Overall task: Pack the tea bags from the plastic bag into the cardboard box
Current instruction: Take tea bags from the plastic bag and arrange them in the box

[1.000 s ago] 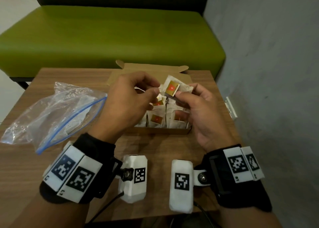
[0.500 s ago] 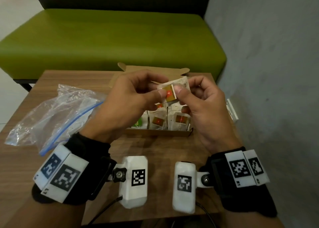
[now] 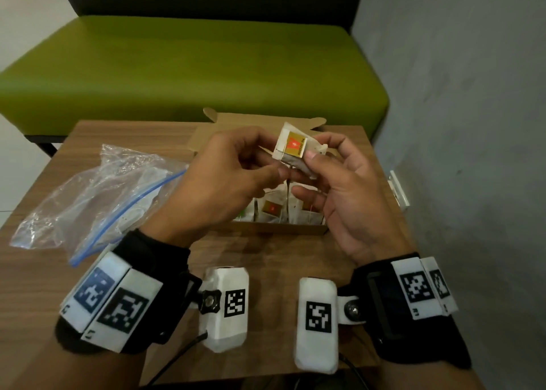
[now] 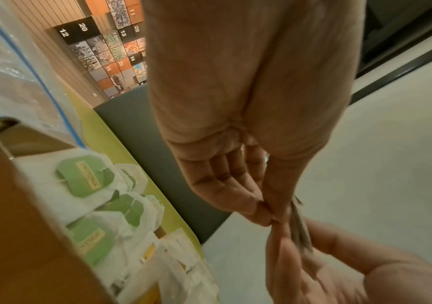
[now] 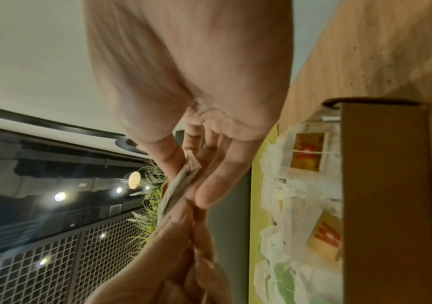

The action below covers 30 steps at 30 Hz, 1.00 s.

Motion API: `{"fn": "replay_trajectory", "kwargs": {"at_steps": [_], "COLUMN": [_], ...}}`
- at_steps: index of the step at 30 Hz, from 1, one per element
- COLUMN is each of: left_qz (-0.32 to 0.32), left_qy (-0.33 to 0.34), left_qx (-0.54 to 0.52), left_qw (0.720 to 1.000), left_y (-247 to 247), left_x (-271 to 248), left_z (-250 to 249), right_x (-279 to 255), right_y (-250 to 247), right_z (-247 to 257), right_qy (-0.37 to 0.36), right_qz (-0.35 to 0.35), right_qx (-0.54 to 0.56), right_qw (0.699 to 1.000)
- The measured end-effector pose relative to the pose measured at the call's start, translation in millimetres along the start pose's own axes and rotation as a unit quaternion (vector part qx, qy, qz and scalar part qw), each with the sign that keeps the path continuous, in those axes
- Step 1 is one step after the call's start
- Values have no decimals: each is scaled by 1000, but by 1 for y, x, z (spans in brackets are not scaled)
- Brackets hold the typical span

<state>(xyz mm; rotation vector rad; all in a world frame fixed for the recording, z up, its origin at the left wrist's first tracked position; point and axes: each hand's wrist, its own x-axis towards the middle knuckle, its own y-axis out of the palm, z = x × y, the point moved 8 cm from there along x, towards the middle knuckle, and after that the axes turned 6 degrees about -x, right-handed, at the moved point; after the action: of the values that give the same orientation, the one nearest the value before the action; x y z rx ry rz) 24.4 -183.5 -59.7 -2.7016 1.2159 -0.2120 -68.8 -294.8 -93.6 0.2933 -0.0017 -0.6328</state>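
Both hands [image 3: 283, 180] — pinching one tea bag [image 3: 295, 150] between them — above the cardboard box [image 3: 280, 227]

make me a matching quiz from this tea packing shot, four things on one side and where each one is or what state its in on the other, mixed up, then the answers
Things:
1. tea bag with the red and yellow tag
2. plastic bag
3. cardboard box
4. green-tagged tea bags

Places or states:
A. lies crumpled on the table, left of the box
B. pinched between both hands, above the box
C. stand packed inside the box, at its left end
D. sits open on the table, flaps up, partly filled

Pairs: 1-B, 2-A, 3-D, 4-C

The left hand and right hand both hold that one bag.
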Motion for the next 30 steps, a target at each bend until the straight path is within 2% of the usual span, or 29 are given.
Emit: {"fn": "replay_trajectory", "kwargs": {"at_steps": [5,8,12,15,19,25,30], "left_qz": [-39,-77,-155,-196,-179,-170,-179], "left_qy": [7,53,135,168,200,167,180], "left_qx": [-12,45,171,179,154,147,126], "left_qw": [999,995,963,949,951,960,959], "left_y": [-15,-14,-14,-19,-13,-8,-7], "left_x": [1,-2,-8,-12,-14,-6,-4], "left_z": [-2,-12,-24,-28,-35,-18,-16], "right_x": [3,4,4,2,2,2,2], "right_y": [-9,-8,-5,-5,-3,0,9], "right_z": [-6,-7,-7,-4,-3,-3,-8], "right_qy": [19,28,36,32,26,22,40], "right_qz": [-36,-35,-33,-36,-27,-11,30], "right_qx": [-2,21,71,104,86,47,18], "right_qw": [999,999,996,993,996,999,999]}}
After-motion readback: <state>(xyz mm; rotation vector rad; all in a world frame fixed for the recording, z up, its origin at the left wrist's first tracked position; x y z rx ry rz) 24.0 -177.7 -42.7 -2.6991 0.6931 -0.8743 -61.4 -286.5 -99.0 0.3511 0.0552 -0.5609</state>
